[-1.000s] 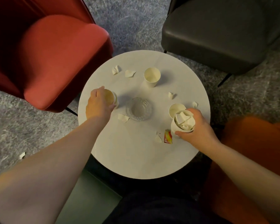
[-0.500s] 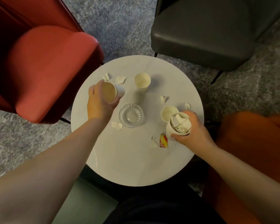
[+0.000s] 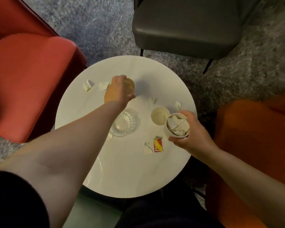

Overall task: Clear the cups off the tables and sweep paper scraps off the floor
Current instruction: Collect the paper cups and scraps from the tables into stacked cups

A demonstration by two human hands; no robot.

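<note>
Left hand (image 3: 115, 91) grip: holds cup (image 3: 129, 86) | right hand (image 3: 193, 136) grip: holds scrap-filled cup (image 3: 177, 126)

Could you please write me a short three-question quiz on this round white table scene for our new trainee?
1. True or false: the right hand grips a white paper cup stuffed with crumpled paper.
2. What lies beside the red and yellow wrapper on the round white table? A) a metal spoon B) a torn white paper scrap C) a blue pen
3. Fill in: the clear ribbed glass dish lies partly under the ____ forearm.

Key
1. True.
2. B.
3. Left; that arm's left hand grips an empty paper cup, while another empty white paper cup stands next to the stuffed one.
</note>
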